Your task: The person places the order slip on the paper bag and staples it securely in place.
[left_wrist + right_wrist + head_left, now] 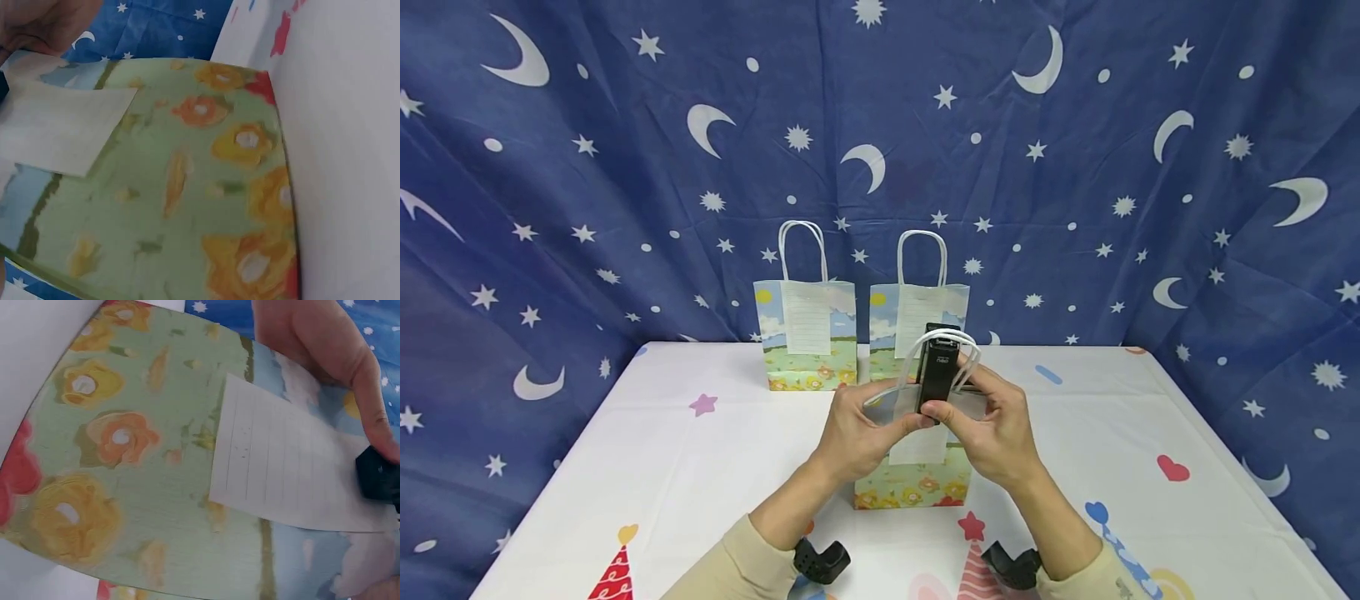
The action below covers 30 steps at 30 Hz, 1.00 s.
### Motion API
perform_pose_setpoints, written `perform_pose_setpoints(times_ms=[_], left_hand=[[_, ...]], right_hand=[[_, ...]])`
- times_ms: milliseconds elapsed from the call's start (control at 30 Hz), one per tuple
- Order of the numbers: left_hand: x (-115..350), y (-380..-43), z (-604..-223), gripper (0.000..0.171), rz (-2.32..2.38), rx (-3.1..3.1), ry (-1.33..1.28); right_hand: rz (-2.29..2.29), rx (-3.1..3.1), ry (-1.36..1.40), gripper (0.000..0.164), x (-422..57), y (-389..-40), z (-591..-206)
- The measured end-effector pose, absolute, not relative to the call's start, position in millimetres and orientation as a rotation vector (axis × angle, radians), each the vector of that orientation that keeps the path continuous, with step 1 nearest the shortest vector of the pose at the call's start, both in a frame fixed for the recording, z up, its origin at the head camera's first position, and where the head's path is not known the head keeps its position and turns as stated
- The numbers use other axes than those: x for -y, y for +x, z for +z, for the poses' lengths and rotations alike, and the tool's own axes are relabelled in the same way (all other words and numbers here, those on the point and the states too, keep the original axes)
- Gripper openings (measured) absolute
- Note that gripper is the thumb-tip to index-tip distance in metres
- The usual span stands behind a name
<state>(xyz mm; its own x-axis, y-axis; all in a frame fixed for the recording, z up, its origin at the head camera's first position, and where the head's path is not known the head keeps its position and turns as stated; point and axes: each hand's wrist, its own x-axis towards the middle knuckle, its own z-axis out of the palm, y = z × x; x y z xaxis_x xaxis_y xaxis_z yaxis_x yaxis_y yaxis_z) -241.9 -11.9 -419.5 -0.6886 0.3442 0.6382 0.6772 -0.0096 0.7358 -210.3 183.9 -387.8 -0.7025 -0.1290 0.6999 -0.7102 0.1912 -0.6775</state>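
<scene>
A small paper gift bag (910, 483) printed with flowers and sky stands upright, with a white lined note (275, 462) on its front. Across its top edge a black stapler (938, 367) points down, its lower end over the note's upper part. My left hand (861, 429) grips the bag's upper left side, thumb in front, touching the stapler's lower end. From the right, my right hand (1000, 429) holds the stapler, thumb on its lower front. The bag's white handles (966, 337) loop around the stapler. The fingers behind the bag are mostly hidden.
Two matching bags, a left one (842, 367) and a right one (880, 333), stand upright behind, each with a lined note. A white patterned cloth (715, 467) covers the table. The blue star-and-moon curtain (925, 125) hangs at its back edge.
</scene>
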Motion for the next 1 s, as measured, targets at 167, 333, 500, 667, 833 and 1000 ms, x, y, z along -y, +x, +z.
perform_pose_setpoints(times_ms=[167, 333, 500, 667, 833, 1000], left_hand=[[15.5, -241.6, -417.4, 0.036, -1.782, 2.081, -1.014], [21.8, -241.7, -412.5, 0.041, -1.851, 2.214, -0.910], [27.8, -243.8, -410.1, 0.054, -1.927, 2.322, -0.870], [33.8, -247.7, -410.1, 0.057, -1.872, 2.387, -0.892], [35.7, -251.2, -411.7, 0.034, -1.850, 2.333, -1.004], [32.7, -251.6, -410.3, 0.030, -1.814, 2.294, -1.065]], right_hand=[[1.539, 2.018, 0.790, 0.055, -184.2, -209.3, -384.5], [1.555, 2.089, 0.819, 0.053, -186.9, -209.2, -378.4], [1.564, 2.156, 0.829, 0.055, -190.1, -208.1, -374.0], [1.505, 2.221, 0.791, 0.065, -194.2, -207.7, -373.1], [1.471, 2.259, 0.824, 0.068, -199.4, -208.8, -373.2], [1.459, 2.245, 0.855, 0.066, -204.5, -209.5, -372.6]])
